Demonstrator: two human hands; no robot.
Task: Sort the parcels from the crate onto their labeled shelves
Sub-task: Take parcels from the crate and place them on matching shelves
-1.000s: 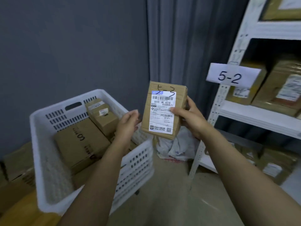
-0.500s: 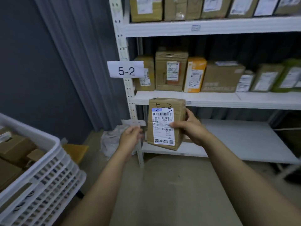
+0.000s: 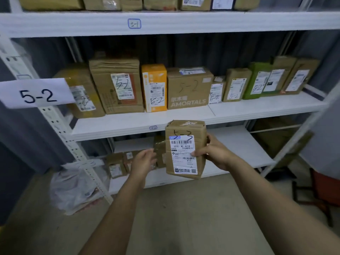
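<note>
The lower shelf (image 3: 239,144) lies bare to the right, while small boxes (image 3: 116,165) crowd its left end.

Two hands (image 3: 143,162) (image 3: 216,155), one held parcel (image 3: 184,144)

Crumpled clear plastic bag (image 3: 73,188) lies on grey floor (image 3: 184,208) at approx. 8 o'clock. Grey curtain (image 3: 22,140) hangs at 9 o'clock. Dark frame w/ red top (image 3: 322,183) stands at 4 o'clock.

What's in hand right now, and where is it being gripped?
The right hand grips the parcel marked 5-3 by its right edge, thumb on the front label. The left hand holds nothing, just left of it.
</note>
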